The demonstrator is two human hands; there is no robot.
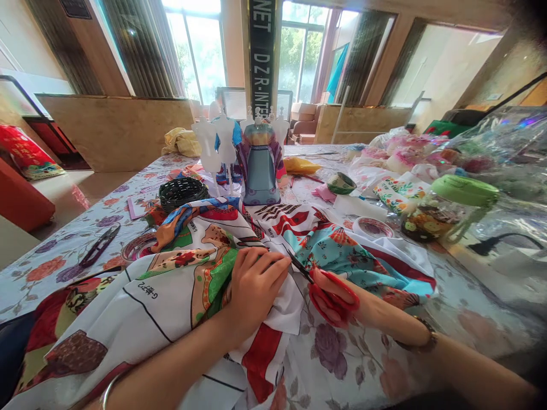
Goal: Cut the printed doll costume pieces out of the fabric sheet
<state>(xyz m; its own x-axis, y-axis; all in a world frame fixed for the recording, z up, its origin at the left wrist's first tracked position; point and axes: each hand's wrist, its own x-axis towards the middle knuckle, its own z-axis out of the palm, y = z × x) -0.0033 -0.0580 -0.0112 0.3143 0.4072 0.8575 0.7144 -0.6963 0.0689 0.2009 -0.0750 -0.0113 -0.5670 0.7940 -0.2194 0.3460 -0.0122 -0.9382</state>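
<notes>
A large printed cloth [179,285] with colourful pattern pieces lies across the flowered table [342,364]. My left hand [254,285] rests on it with fingers curled, pinching the fabric beside the scissor blades. My right hand [342,299] grips red-handled scissors [325,290], whose dark blades point left and up into the cloth at my left fingertips. A small doll-size mannequin in a blue dress [260,165] stands behind the cloth, with white mannequins [209,145] beside it.
A black woven basket [182,192] sits left of the mannequins. Black thread snips [100,245] lie at the left. A tape roll [374,228], a green-lidded jar [448,208] and plastic bags of materials [491,154] crowd the right side.
</notes>
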